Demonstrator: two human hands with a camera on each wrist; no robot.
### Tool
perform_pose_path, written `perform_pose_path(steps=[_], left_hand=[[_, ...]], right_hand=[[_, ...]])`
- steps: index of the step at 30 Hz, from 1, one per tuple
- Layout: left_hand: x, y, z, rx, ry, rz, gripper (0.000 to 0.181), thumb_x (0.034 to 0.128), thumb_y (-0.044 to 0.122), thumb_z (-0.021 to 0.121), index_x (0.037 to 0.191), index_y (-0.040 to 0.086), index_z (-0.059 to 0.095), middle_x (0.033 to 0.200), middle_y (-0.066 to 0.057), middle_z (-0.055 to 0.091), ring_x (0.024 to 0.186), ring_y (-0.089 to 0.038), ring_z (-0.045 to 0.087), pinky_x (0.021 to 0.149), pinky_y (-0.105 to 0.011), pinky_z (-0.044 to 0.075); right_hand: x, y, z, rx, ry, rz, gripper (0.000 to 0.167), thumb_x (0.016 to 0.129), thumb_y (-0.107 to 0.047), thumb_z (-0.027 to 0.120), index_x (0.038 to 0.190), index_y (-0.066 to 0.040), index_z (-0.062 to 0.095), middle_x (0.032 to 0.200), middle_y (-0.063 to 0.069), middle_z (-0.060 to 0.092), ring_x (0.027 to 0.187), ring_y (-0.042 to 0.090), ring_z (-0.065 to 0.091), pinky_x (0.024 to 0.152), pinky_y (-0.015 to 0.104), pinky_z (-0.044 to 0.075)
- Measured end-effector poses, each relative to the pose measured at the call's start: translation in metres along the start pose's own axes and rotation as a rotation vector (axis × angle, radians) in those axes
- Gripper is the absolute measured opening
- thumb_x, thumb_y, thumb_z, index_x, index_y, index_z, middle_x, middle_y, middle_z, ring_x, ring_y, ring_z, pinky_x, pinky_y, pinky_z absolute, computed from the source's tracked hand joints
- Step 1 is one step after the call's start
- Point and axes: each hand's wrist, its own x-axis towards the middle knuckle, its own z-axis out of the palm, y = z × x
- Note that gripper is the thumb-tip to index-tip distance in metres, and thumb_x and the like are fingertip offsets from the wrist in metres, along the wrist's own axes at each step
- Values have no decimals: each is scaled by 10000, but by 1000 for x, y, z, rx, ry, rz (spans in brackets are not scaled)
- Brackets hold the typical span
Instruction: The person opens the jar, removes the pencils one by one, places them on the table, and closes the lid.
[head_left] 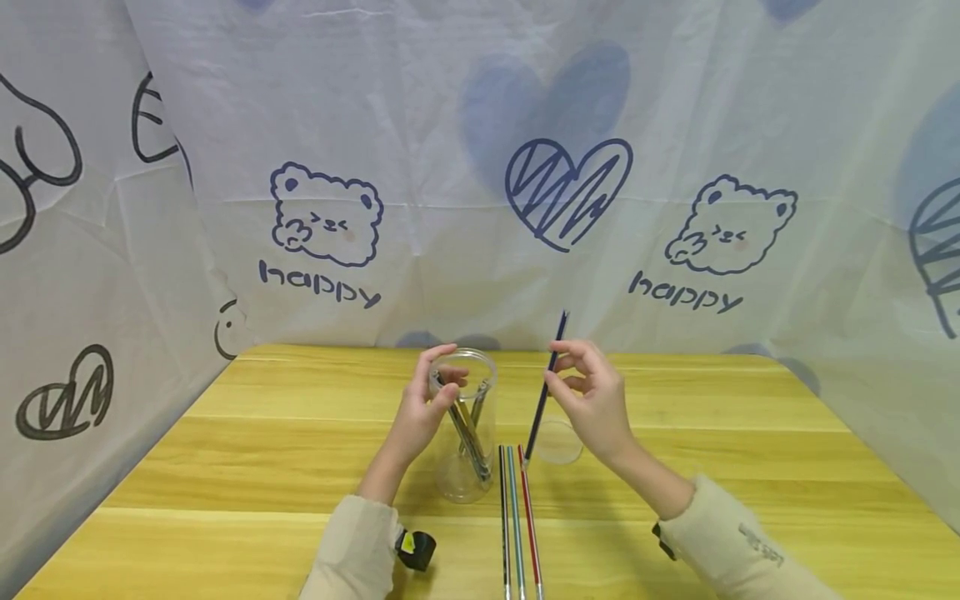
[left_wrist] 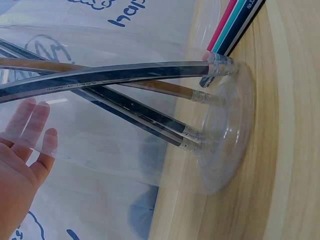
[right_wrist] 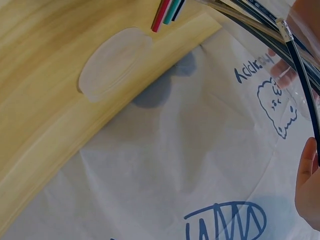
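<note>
My left hand (head_left: 420,408) holds a clear plastic jar (head_left: 459,492) near its rim, fingers around the wall. The jar stands upright on the table. Inside lean several pencils (left_wrist: 150,74), dark ones and a brown one, with their eraser ends at the bottom. Right of the jar, my right hand (head_left: 596,400) pinches a dark blue pencil (head_left: 542,408) between thumb and fingers, slanted, its eraser end down. That lower end appears just over the red pencil (head_left: 531,525) in the head view; contact cannot be judged. Beside the red one lie a teal pencil (head_left: 515,517) and a black pencil (head_left: 505,517).
A clear round lid (head_left: 561,442) lies flat on the wooden table (head_left: 225,467), beyond the pencil row and below my right hand. A white printed cloth (head_left: 450,233) hangs behind the table's back edge and along both sides.
</note>
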Motion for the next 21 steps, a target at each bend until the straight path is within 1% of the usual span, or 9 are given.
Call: perform_pose_path(steps=[2,9,16,19,21], left_hand=[[0,0,0,6,0,0,733,821,566,499,1290,30,326,1029,-256,540,943,-418,509,802,-416,431],[0,0,0,6,1,2,729,823,561,502,1289,28,328,1028,-257,541,941,-406,515,802,-415,432],[-1,0,0,6,3,3,739,818,571,499,1289,28,327,1028,-260,541,938,-431,506,802,-415,433],[-1,0,0,6,2,0,737,818,571,499,1290,33,326,1031,-257,542,941,-421,507,806,-411,433],[-1,0,0,9,2,-1,733,819,573,496,1290,37,327,1031,-252,543,941,-405,512,805,-410,433]], right_hand=[[-2,1,0,-7,-2,3,300,723,218,570,1005,121,532,950,167,555,760,174,559,602,229,507],[-10,6,1,-15,-25,-3,301,725,198,578,1009,106,538,961,177,555,735,268,564,582,234,507],[-16,10,2,-33,-45,17,317,712,204,585,1010,107,534,978,189,552,720,269,560,558,257,510],[-16,8,1,-51,-50,23,311,704,218,583,994,121,528,957,201,551,709,266,556,546,265,510],[-15,1,1,-65,-54,18,288,706,225,574,976,138,521,940,218,547,703,265,556,541,274,511]])
